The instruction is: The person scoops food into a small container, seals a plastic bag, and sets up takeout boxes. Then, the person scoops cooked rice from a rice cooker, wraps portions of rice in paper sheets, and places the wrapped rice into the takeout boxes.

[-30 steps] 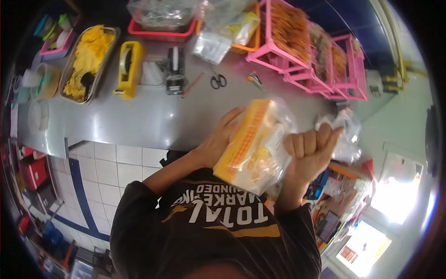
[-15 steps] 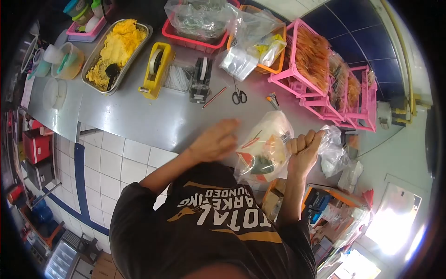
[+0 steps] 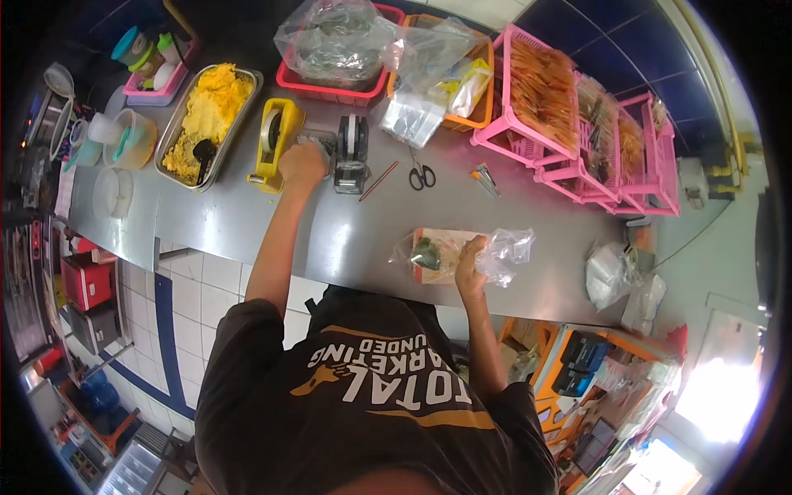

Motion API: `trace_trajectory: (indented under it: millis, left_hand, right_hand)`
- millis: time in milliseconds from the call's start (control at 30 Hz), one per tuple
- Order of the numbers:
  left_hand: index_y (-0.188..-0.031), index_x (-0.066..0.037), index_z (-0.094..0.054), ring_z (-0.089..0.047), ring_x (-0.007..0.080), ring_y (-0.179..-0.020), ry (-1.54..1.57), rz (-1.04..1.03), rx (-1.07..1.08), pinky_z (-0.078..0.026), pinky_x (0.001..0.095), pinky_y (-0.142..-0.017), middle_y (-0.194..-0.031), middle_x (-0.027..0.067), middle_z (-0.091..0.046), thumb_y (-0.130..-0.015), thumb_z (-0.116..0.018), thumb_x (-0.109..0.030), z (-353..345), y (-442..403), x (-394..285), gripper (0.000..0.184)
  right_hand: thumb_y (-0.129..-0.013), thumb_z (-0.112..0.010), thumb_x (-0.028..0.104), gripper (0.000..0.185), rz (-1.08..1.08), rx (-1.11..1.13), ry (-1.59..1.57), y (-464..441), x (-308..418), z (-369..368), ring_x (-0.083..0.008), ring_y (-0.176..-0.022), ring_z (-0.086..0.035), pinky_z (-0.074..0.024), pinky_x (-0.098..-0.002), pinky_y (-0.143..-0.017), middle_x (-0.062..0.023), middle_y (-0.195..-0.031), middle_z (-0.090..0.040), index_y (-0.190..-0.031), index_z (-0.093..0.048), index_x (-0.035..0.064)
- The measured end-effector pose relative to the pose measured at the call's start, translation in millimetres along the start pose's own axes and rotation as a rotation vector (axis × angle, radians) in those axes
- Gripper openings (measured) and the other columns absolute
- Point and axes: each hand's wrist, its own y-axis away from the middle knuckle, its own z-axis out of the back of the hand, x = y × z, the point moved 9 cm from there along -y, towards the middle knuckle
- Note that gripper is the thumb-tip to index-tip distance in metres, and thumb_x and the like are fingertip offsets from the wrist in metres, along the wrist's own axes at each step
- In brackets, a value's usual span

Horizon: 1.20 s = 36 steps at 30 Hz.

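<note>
My right hand (image 3: 470, 262) is closed round the gathered neck of a clear plastic bag (image 3: 437, 257). The bag lies on the steel counter, with something dark green and orange-and-white printed material showing through it; its loose end (image 3: 511, 246) spreads out past my hand. My left hand (image 3: 302, 162) reaches across to a small clear tub (image 3: 327, 146) of thin white strips. Its fingers look curled at the tub, and what they pinch is hidden. On either side of the tub stand a yellow tape dispenser (image 3: 277, 140) and a black tape dispenser (image 3: 352, 153).
Scissors (image 3: 421, 175), a red pencil (image 3: 379, 181) and a small tool (image 3: 485, 179) lie on the counter (image 3: 346, 239). A metal tray (image 3: 245, 110) of yellow food stands left. Behind are a red basket (image 3: 330, 92), an orange basket (image 3: 468, 124) and pink racks (image 3: 561, 165).
My left hand has moved away from the bag to the tub between the dispensers. The bag, previously raised in my right hand, now rests on the counter, still gripped at its neck.
</note>
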Motion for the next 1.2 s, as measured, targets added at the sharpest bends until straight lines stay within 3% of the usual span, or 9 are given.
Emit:
trace_trajectory:
  millis: [333,467,700,800,867,967,1033,1100,1200]
  left_hand:
    - [-0.09,0.0,-0.071,-0.072,0.0276,-0.079,0.373,-0.126,-0.373,-0.057,0.0386,-0.069,-0.091,0.0149,-0.074,-0.091,-0.065,-0.014,99,101,-4,0.016]
    - [-0.097,0.0,-0.073,-0.063,0.011,-0.071,1.571,-0.245,0.373,-0.05,0.0272,-0.066,-0.079,0.0031,-0.068,-0.096,-0.067,-0.019,26,169,-107,0.02]
    - [-0.097,0.002,-0.072,-0.057,0.0081,-0.065,1.544,-0.394,0.704,-0.047,0.0245,-0.063,-0.076,0.0019,-0.067,-0.098,-0.065,-0.011,-16,237,-206,0.014]
    - [-0.096,0.001,-0.071,-0.058,0.0103,-0.061,1.534,-0.372,0.592,-0.047,0.0248,-0.06,-0.074,0.0038,-0.067,-0.095,-0.066,-0.007,-19,243,-208,0.01]
    - [-0.096,0.0,-0.071,-0.061,0.0148,-0.06,1.158,-0.609,-0.169,-0.048,0.0276,-0.058,-0.077,0.0082,-0.068,-0.09,-0.068,-0.003,33,255,-197,0.007]
    - [-0.098,-0.001,-0.07,-0.065,0.0205,-0.063,1.015,-0.651,-0.469,-0.051,0.0311,-0.058,-0.082,0.0125,-0.069,-0.086,-0.07,-0.001,40,275,-200,0.012]
    - [-0.099,0.0,-0.07,-0.067,0.0197,-0.066,1.031,-0.583,-0.413,-0.052,0.031,-0.061,-0.085,0.0126,-0.07,-0.087,-0.066,-0.001,29,274,-197,0.012]
    - [-0.1,0.0,-0.07,-0.069,0.0227,-0.071,1.057,-0.496,-0.339,-0.053,0.0327,-0.064,-0.087,0.0136,-0.071,-0.088,-0.065,-0.004,10,270,-203,0.014]
    - [-0.1,0.003,-0.069,-0.069,0.0205,-0.078,1.171,-0.559,-0.167,-0.054,0.031,-0.07,-0.088,0.0127,-0.071,-0.085,-0.064,-0.01,-34,265,-212,0.02]
  right_hand:
    - [-0.1,-0.055,0.006,0.023,0.298,0.07,0.017,18,33,6,-0.0211,-0.063,-0.048,-0.039,-0.038,-0.056,-0.0082,-0.068,-0.047,-0.077,-0.053,0.0025]
    - [-0.096,-0.065,0.009,0.012,-0.099,0.206,0.016,22,26,2,-0.0133,-0.069,-0.057,-0.0462,-0.0314,-0.06,-0.0047,-0.075,-0.06,-0.086,-0.062,0.0025]
    - [-0.095,-0.069,0.015,0.014,-0.216,0.221,-0.32,22,26,6,-0.0111,-0.065,-0.058,-0.0457,-0.0297,-0.056,-0.0031,-0.075,-0.063,-0.095,-0.069,0.0015]
    - [-0.096,-0.069,0.018,0.018,-0.248,0.219,-0.365,21,31,11,-0.0103,-0.063,-0.058,-0.0456,-0.0301,-0.055,-0.0041,-0.075,-0.064,-0.094,-0.069,0.0003]
    - [-0.097,-0.066,0.013,0.013,-0.351,0.303,-0.318,24,19,5,-0.0113,-0.074,-0.061,-0.0508,-0.0297,-0.065,-0.0029,-0.082,-0.066,-0.094,-0.066,0.0004]
    - [-0.099,-0.063,0.017,0.019,-0.136,0.194,-0.217,19,31,9,-0.0147,-0.072,-0.061,-0.051,-0.0315,-0.066,-0.0014,-0.078,-0.064,-0.091,-0.065,0.0004]
    - [-0.096,-0.061,0.011,0.014,-0.186,0.313,-0.158,31,17,4,-0.0161,-0.081,-0.063,-0.0517,-0.0335,-0.068,-0.0056,-0.086,-0.065,-0.104,-0.066,0.0012]
    - [-0.101,-0.055,0.023,0.02,0.342,-0.1,0.4,64,-2,-10,-0.0133,-0.09,-0.06,-0.0514,-0.0306,-0.074,-0.0041,-0.098,-0.06,-0.113,-0.059,0.0068]
    - [-0.095,-0.057,0.012,0.031,-0.295,-0.105,-0.799,47,-27,-14,-0.0235,-0.104,-0.056,-0.0469,-0.0384,-0.092,-0.0112,-0.11,-0.055,-0.124,-0.053,0.0025]
